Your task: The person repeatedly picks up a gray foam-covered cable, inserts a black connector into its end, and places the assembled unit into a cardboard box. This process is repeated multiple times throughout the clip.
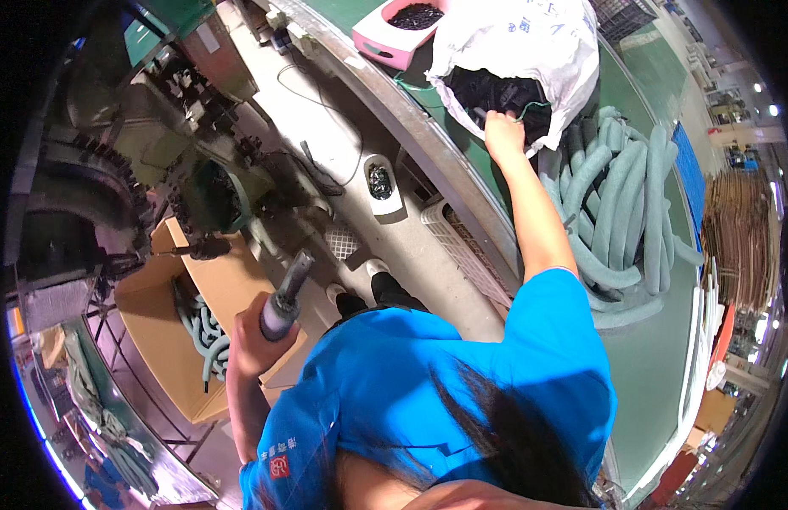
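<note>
My left hand [256, 336] is wrapped round a short rod-like piece [285, 299], with a dark metallic upper part and a thicker pale lower end. It is held upright at a tilt, in front of my body. Stretched out to the far right, my right hand [504, 134] is at the mouth of a white woven sack [530, 42]. Its fingers are curled down among black parts [496, 87] inside, and whatever they grip is hidden. A thin green cord lies across the sack's opening.
Grey-green foam tubes [623, 195] are heaped beside the sack on the green table [657, 408]. A pink-and-white container [389, 42] of small black pieces stands left of it. An open cardboard box [160, 348] holds more tubes. Machinery [211, 187] fills the left; a white container [383, 191] sits below the table.
</note>
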{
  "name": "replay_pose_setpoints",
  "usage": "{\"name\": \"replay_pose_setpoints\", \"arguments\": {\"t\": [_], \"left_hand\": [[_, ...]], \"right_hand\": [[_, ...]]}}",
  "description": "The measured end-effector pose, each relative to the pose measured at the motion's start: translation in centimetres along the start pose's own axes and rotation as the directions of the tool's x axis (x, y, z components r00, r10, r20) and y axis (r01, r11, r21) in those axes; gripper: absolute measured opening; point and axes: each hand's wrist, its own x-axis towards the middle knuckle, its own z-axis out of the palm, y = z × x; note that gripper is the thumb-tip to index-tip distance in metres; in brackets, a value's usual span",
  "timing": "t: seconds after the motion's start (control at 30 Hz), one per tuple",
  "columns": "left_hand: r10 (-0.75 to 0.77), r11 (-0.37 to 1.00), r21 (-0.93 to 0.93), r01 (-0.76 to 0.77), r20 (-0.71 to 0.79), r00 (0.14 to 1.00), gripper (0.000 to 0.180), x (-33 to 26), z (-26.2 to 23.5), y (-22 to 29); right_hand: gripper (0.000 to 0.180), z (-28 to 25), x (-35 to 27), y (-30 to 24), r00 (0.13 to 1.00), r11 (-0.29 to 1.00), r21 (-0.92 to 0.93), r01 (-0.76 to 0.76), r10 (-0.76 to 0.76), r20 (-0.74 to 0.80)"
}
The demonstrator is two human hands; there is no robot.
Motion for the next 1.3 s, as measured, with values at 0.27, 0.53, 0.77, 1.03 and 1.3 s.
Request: {"name": "replay_pose_setpoints", "arguments": {"t": [0.27,0.53,0.77,1.03,1.3], "left_hand": [[0.030,0.997,0.072,-0.026,-0.053,0.998,0.043,-1.8,0.7,-1.3],[0.070,0.997,0.031,-0.068,-0.071,0.995,0.037,-3.8,-1.9,-1.6],[0.138,0.983,0.136,-0.127,-0.075,0.988,0.032,-6.2,-2.7,-3.1],[0.040,0.988,0.156,-0.021,-0.122,0.992,0.033,-8.3,-4.7,-5.7],[0.138,0.964,0.232,-0.128,-0.026,0.990,0.025,-10.0,-5.4,-9.0]], "right_hand": [[0.025,-19.0,-8.3,-8.9,0.600,-0.098,0.893,-0.440,-0.772,0.211],[0.031,-25.8,-11.0,-16.2,0.497,0.005,1.000,-0.029,-0.868,0.018],[0.035,-25.4,-10.7,-20.3,0.310,-0.024,0.998,-0.059,-0.951,-0.005],[0.040,-26.4,-9.8,-23.7,0.246,-0.033,0.999,-0.005,-0.969,-0.031],[0.032,-27.4,-10.3,-28.8,0.096,-0.024,0.999,0.029,-0.995,-0.027]]}}
